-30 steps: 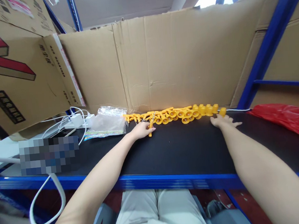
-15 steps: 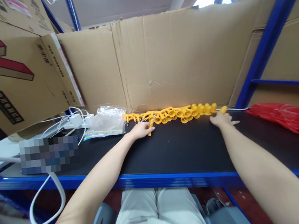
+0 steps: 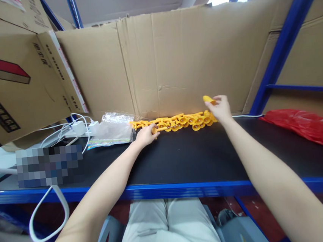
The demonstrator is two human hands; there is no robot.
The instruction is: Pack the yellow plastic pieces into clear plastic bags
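A row of yellow plastic pieces [image 3: 197, 120] lies along the back of the black table. Those in the middle and right show open cup mouths; thin yellow stems [image 3: 141, 123] lie towards the left, with bits of metal chain. My left hand [image 3: 145, 135] is closed on a slim yellow stick-like piece [image 3: 161, 129], held low at the front of the row and pointing right. Raised above the right end of the row, my right hand [image 3: 220, 109] pinches a yellow cup [image 3: 208, 99] between thumb and fingers. My right hand hides part of that end.
Clear plastic bags [image 3: 112, 129] lie left of the row, beside white chargers and cables [image 3: 79, 128]. A red plastic bag [image 3: 302, 128] is at the right. Cardboard [image 3: 187, 61] stands behind, and a blue edge [image 3: 185, 189] runs along the front.
My right hand has lifted the yellow cup and moved up and left with it. My left hand has shifted slightly left, and its yellow piece has turned from upright to pointing right.
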